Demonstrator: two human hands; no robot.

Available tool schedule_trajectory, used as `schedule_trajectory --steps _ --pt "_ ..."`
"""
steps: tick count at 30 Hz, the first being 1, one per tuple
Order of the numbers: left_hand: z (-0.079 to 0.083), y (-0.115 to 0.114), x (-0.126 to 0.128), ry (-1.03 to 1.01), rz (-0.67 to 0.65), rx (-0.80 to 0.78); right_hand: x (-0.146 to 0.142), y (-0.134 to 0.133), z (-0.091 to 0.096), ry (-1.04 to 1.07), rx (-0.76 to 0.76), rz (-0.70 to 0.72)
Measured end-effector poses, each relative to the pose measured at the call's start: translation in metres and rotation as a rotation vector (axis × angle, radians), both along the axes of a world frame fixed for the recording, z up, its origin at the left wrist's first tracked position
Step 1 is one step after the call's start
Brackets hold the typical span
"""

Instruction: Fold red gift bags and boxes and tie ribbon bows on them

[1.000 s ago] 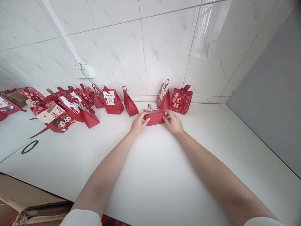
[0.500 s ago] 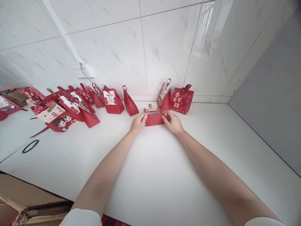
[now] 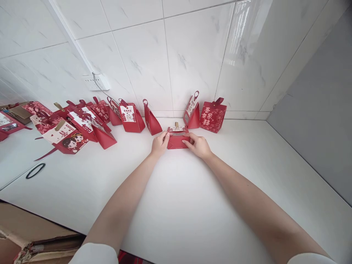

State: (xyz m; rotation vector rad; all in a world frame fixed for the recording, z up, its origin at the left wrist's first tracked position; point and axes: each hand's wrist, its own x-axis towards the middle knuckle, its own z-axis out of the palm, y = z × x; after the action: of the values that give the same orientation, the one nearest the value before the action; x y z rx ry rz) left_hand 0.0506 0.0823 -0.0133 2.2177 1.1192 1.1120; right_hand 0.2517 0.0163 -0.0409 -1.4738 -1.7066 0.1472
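A small red gift box (image 3: pixel 177 143) sits on the white table in front of me, with a white printed panel and a short tan tab at its back. My left hand (image 3: pixel 160 143) grips its left end, thumb on the near edge. At the right end, my right hand (image 3: pixel 200 145) pinches the upper front edge between thumb and fingers. Close behind stand a narrow red gift box (image 3: pixel 193 117) with a ribbon loop and a patterned red gift box (image 3: pixel 213 116). The inside of the held box is mostly hidden.
Several red gift boxes (image 3: pixel 132 123) stand along the tiled wall to the left. A black ring (image 3: pixel 35 171) lies on the white table (image 3: pixel 176 205). A wall socket (image 3: pixel 96 82) with a cable is at the back; an open cardboard box (image 3: pixel 33 227) is below left.
The held gift box has shifted slightly left and towards me. My right hand has moved left along its front, thumb now on the front face and fingers at the upper edge.
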Motion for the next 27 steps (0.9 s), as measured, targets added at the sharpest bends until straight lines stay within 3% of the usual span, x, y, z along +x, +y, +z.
schedule_trajectory --steps 6,15,27 --pt "-0.005 0.003 0.000 -0.152 0.053 -0.125 -0.002 -0.001 -0.001 0.015 -0.006 -0.005" --pt "-0.017 0.021 0.000 -0.219 0.013 -0.409 -0.003 -0.003 0.000 0.001 -0.022 0.002" --pt "-0.016 0.024 -0.001 -0.199 -0.038 -0.405 -0.003 -0.004 0.000 -0.003 -0.035 0.003"
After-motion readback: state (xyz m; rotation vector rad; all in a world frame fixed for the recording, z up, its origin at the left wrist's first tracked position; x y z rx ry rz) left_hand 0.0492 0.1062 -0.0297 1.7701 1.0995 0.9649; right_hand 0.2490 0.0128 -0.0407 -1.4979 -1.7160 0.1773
